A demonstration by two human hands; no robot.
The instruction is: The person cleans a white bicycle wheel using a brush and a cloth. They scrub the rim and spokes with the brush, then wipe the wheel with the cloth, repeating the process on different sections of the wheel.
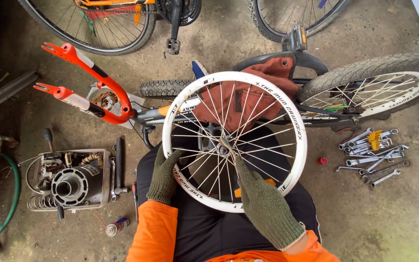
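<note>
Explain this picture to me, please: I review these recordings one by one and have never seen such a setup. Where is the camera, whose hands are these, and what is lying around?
There is one picture, taken by a camera on a person's head looking down at their lap and the concrete floor. No machine is involved: two hands in green knit gloves with orange sleeves. The left hand grips the rim of a white spoked wheel that rests over the knees. The right hand reaches across the spokes, fingers at the hub. Behind the wheel lies a bicycle on its side, with a tyred wheel and an orange fork. To the right is a pile of spanners; to the left a tray of parts and a spray can. More bicycle wheels show at the top.
</note>
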